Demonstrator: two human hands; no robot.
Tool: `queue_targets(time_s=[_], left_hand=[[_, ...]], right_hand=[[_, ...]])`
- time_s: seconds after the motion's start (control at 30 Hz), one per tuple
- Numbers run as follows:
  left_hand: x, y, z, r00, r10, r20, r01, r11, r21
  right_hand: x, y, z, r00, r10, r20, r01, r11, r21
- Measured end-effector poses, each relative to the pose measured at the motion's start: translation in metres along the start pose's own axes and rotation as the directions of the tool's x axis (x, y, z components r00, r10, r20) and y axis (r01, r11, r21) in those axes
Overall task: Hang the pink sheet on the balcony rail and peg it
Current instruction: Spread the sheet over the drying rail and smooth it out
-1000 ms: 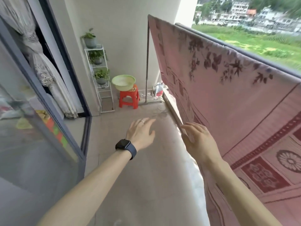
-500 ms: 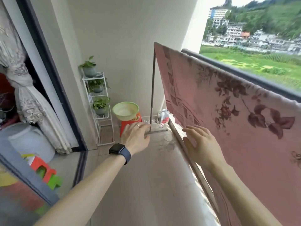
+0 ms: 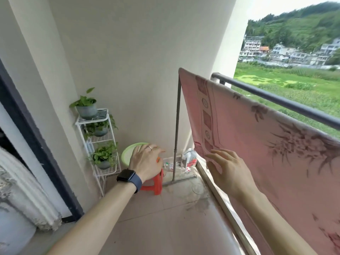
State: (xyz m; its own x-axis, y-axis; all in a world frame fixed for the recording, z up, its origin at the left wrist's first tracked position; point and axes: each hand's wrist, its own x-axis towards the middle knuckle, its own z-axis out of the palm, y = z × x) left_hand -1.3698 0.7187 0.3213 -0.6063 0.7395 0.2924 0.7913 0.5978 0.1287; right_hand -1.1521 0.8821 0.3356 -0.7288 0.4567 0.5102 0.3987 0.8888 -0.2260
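Pink sheet [image 3: 257,144] hangs draped over a bar just inside the dark balcony rail [image 3: 276,100]. It looks soft, light and apt to slide, so it is best taken at the top fold, where pegs would bite. The right hand [image 3: 230,173] has no grip, its fingers spread flat on the cloth. The left hand [image 3: 145,162] is stretched out by the green basin [image 3: 128,151]; I cannot tell whether its grip holds something orange.

No writing can be read; the bottle [image 3: 190,157] on the floor, at five o'clock from the middle of the view, carries a red and white label too blurred to make out; the wristwatch [image 3: 127,175] at seven o'clock shows a dark face; the pink sheet [image 3: 257,144] at three o'clock bears only patterns.
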Motion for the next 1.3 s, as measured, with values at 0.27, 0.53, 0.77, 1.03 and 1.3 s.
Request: queue_targets(time_s=[0.27,0.53,0.77,1.03,1.3], left_hand=[[0.066,0.039,-0.067,0.983,0.175,0.052,-0.165,0.974,-0.152],[0.128,0.118,-0.034,0.969,0.200,0.143,-0.118,0.890,-0.440],[0.198,0.183,-0.110,0.961,0.158,0.228,0.042,0.730,-0.682],[0.199,0.263,-0.162,0.910,0.187,0.370,0.249,0.467,-0.849],[0.110,0.352,-0.142,0.900,0.311,0.305,0.226,0.264,-0.938]], right_hand=[[0.031,-0.020,-0.096,0.993,0.094,-0.070,-0.102,0.988,-0.119],[0.051,0.049,-0.116,0.977,0.097,-0.192,-0.134,0.972,-0.191],[0.135,0.052,-0.205,0.960,0.063,-0.275,-0.135,0.958,-0.252],[0.146,0.042,-0.267,0.908,0.314,-0.279,-0.412,0.790,-0.455],[0.031,0.073,-0.315,0.797,0.371,-0.477,-0.600,0.579,-0.552]])
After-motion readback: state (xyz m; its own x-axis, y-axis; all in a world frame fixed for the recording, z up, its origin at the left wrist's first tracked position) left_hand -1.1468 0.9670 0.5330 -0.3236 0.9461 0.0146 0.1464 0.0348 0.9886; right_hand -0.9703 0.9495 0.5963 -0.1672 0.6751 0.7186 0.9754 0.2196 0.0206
